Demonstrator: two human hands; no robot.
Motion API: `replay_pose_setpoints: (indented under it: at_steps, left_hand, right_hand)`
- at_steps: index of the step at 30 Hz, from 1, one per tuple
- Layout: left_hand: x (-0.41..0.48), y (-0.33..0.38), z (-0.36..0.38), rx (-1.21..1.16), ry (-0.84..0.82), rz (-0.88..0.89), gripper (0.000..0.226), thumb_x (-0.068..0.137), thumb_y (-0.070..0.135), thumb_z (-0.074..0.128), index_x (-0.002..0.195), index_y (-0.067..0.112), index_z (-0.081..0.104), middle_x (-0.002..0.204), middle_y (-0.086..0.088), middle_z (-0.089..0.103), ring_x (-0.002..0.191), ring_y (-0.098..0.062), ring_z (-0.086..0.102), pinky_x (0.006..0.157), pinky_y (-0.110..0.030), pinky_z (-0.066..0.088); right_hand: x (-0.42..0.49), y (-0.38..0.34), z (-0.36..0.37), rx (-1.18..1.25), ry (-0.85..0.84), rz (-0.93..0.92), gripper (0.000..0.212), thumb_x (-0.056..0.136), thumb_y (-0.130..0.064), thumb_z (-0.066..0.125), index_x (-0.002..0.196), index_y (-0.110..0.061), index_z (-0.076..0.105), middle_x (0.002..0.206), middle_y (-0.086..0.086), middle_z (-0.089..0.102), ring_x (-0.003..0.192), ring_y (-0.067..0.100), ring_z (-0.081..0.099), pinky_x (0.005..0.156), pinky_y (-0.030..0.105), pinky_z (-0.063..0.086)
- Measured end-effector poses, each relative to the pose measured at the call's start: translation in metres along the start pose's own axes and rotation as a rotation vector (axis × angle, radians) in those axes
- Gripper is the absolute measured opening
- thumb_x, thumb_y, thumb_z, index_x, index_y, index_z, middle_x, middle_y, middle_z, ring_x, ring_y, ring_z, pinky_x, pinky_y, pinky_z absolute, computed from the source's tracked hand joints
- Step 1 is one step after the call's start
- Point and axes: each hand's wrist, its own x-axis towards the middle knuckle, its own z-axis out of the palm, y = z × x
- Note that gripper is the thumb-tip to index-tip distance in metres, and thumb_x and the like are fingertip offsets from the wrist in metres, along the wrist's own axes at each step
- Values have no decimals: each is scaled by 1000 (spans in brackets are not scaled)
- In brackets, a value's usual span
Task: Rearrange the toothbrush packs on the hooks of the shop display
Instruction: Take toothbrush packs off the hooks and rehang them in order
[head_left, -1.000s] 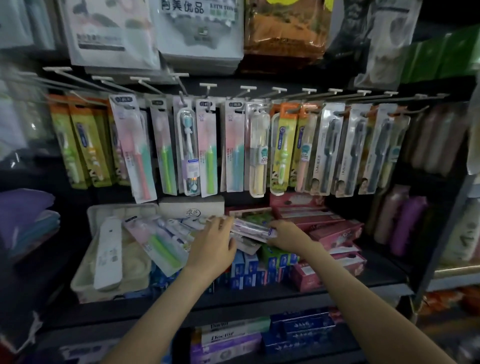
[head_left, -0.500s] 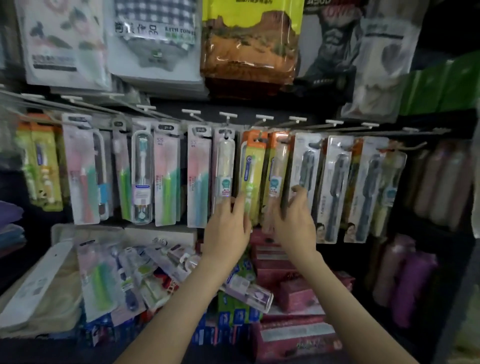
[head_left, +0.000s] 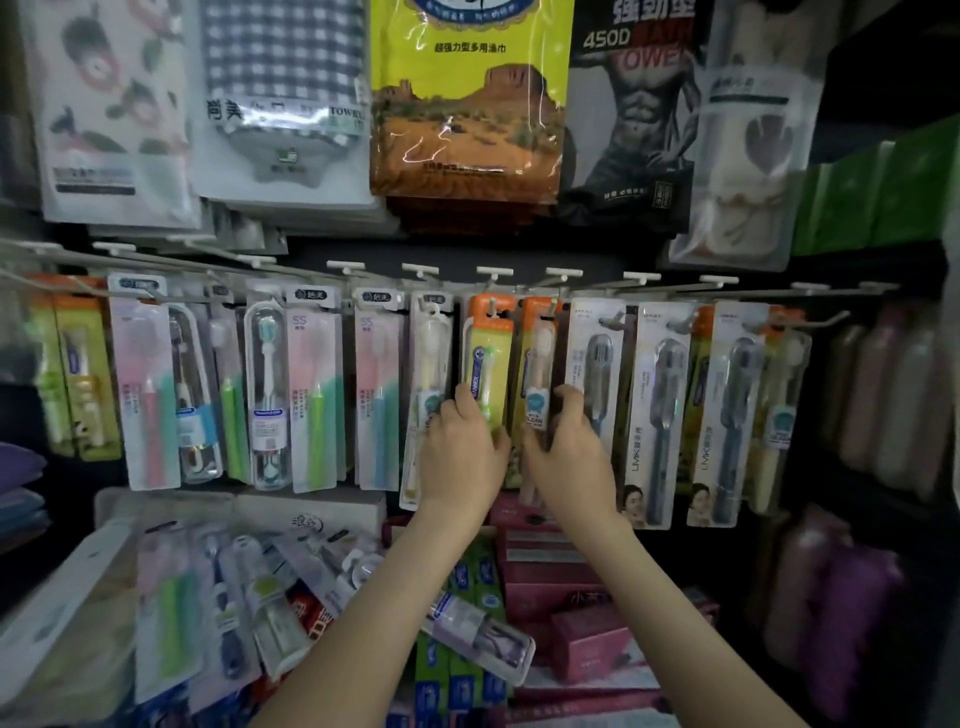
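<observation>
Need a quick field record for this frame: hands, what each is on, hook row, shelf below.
left hand: on the lower part of the yellow-green toothbrush pack with the orange top, which hangs on its hook
right hand: on the neighbouring orange-topped pack, also hung
grip: fingers wrap the pack edges; firm grasp or not, cannot tell
hook row: packs hang side by side, grey-brush packs to the right
shelf below: loose toothbrush packs lying in a pile, pink boxes beside

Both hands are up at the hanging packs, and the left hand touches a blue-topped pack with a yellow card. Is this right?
Not quite: in the head view the pack under the left hand has an orange top, not blue. The right hand is up there too.
</observation>
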Motion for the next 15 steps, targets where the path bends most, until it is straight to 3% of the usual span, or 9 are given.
replay_pose_setpoints:
  at_steps: [8, 11, 15]
  left_hand:
    - [-26, -3, -38, -139, 6, 55, 68, 90, 39, 53, 146, 12, 25, 119, -7, 54, 106, -25, 54, 80, -33, 48]
    - [-30, -7, -52, -131, -18, 84, 66, 90, 42, 53, 145, 15, 28, 122, -6, 55, 107, -25, 55, 82, -34, 50]
    - [-27, -12, -68, -120, -47, 131, 64, 88, 43, 55, 143, 17, 33, 126, -4, 55, 111, -24, 55, 83, -34, 46]
  right_hand:
    - [-11, -14, -8, 72, 29, 51, 43, 96, -28, 48, 133, -12, 34, 121, 10, 54, 89, 25, 57, 67, 36, 47]
    - [-19, -28, -10, 165, 82, 40, 37, 97, -30, 45, 131, -15, 37, 118, 6, 54, 83, 14, 52, 65, 31, 41]
    - [-24, -54, -10, 398, 37, -38, 33, 98, -32, 44, 128, -20, 46, 106, -7, 58, 93, 7, 57, 72, 20, 43]
